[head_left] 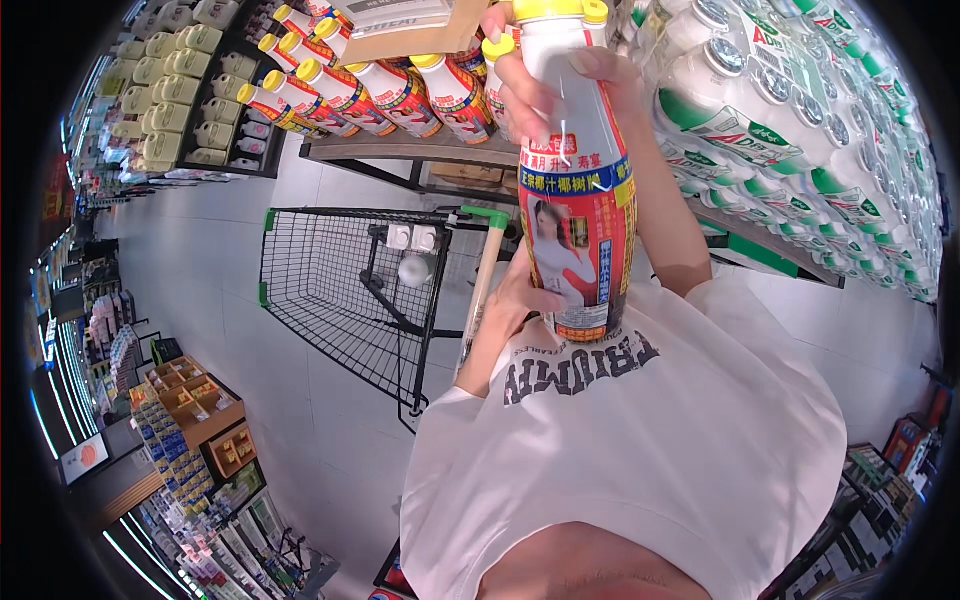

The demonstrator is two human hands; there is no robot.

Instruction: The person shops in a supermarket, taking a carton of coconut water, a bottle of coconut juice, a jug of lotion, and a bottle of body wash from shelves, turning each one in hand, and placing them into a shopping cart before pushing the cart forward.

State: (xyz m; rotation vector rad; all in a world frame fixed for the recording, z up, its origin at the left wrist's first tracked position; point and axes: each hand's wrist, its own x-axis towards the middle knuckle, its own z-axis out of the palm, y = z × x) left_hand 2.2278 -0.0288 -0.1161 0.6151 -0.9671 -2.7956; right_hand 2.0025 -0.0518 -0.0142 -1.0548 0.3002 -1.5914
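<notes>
A large coconut-juice bottle (575,225) stands upright before my chest, with a yellow cap and a red, blue and yellow label. My right hand (610,75) is wrapped round its white neck just below the cap, the thumb in front and fingertips showing on the left side. Lower down, my left hand (525,300) closes on the left side of the base, its thumb across the front. The bottle hides part of both palms. Just beyond it, several similar yellow-capped bottles (375,95) lean in rows on a display stand.
An open-wire shopping cart (340,290) with a pale handle and green corners stands to my left; small white items show inside. Shrink-wrapped packs of white bottles (770,130) are stacked at right. Pale jugs (170,100) fill a shelf far left; a boxed-goods display (190,410) stands below.
</notes>
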